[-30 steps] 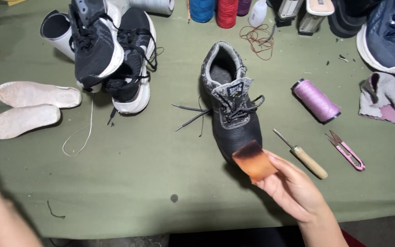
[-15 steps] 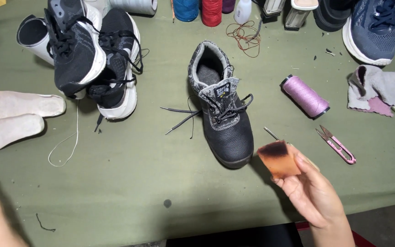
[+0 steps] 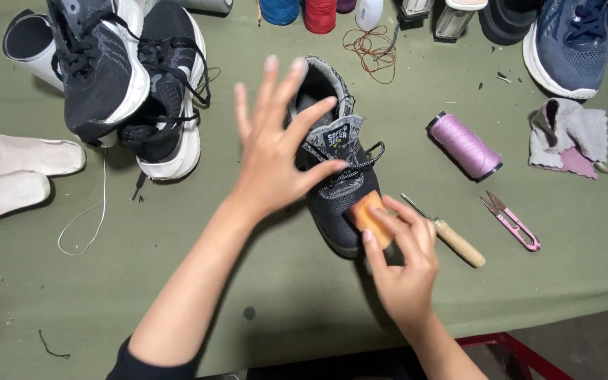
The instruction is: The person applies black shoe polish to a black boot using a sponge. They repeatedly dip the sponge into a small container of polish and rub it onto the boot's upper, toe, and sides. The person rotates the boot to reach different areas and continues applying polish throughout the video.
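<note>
A black ankle boot [image 3: 343,190] with a grey collar and loose laces stands in the middle of the green table, toe toward me. My right hand [image 3: 402,264] holds a small orange-brown block [image 3: 369,217] and presses it against the boot's toe side. My left hand [image 3: 276,151] hovers over the boot's collar and laces with fingers spread wide, holding nothing; it hides much of the boot's left side.
A wooden-handled awl [image 3: 455,239] and pink thread snips [image 3: 511,222] lie right of the boot, with a lilac thread spool [image 3: 464,146] and a grey cloth [image 3: 571,134] beyond. Black-and-white sneakers [image 3: 131,84], two white insoles [image 3: 15,172] and a blue sneaker [image 3: 571,42] lie around.
My left hand came up from the lower left corner and now spreads over the boot. My right hand brought the orange block from the table's right side onto the boot's toe.
</note>
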